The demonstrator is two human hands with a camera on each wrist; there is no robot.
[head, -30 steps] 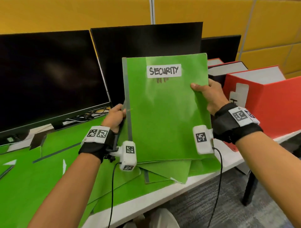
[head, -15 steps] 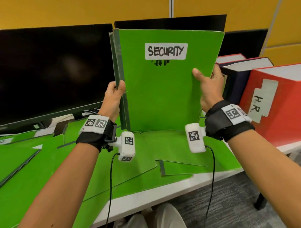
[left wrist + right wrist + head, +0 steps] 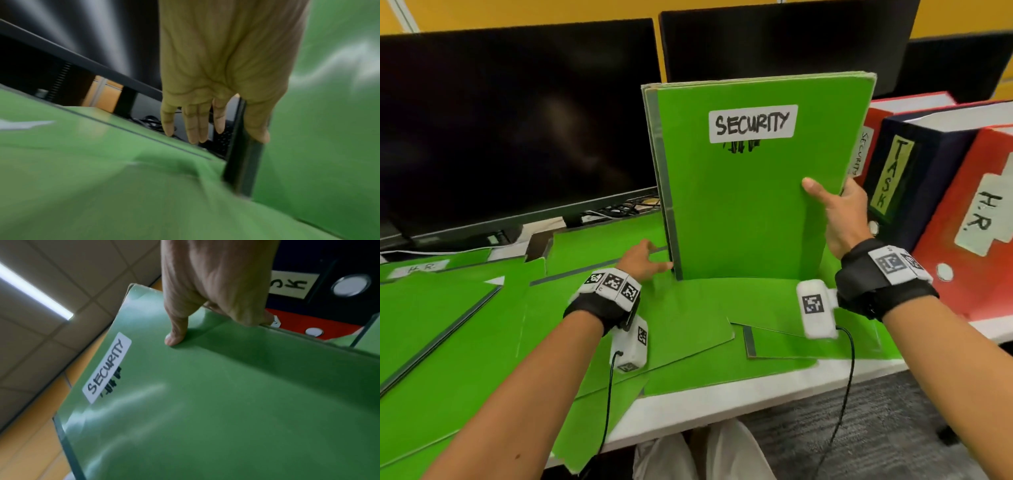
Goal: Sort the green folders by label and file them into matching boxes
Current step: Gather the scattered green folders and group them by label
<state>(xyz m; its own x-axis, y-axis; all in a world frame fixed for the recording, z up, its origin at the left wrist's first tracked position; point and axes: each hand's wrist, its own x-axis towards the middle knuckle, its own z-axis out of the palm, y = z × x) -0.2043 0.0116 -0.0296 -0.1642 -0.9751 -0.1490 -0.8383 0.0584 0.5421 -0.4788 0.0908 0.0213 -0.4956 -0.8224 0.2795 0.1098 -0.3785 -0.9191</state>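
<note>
A stack of green folders (image 3: 750,212), its front one labelled SECURITY, stands upright on its bottom edge on loose green folders on the table. My right hand (image 3: 832,197) grips the stack's right edge, thumb on the front and fingers behind; the right wrist view shows that pinch (image 3: 216,316). My left hand (image 3: 645,262) sits at the foot of the grey spine with straight fingers. In the left wrist view the thumb of the left hand (image 3: 228,133) lies along the spine and the fingers point past it. Just right stand a red SECURITY box (image 3: 861,150), a dark blue TASK box (image 3: 893,171) and a red H.R. box (image 3: 979,212).
Loose green folders (image 3: 482,342) cover the table to the left and front; one far left carries an H.R. label (image 3: 421,267). Two black monitors (image 3: 517,120) stand behind, with cables under them. The white table edge (image 3: 722,401) runs along the front.
The SECURITY stack came down from mid-air to stand on the table's folders. My left hand slid down the spine to its foot and its fingers straightened. The right hand kept its grip.
</note>
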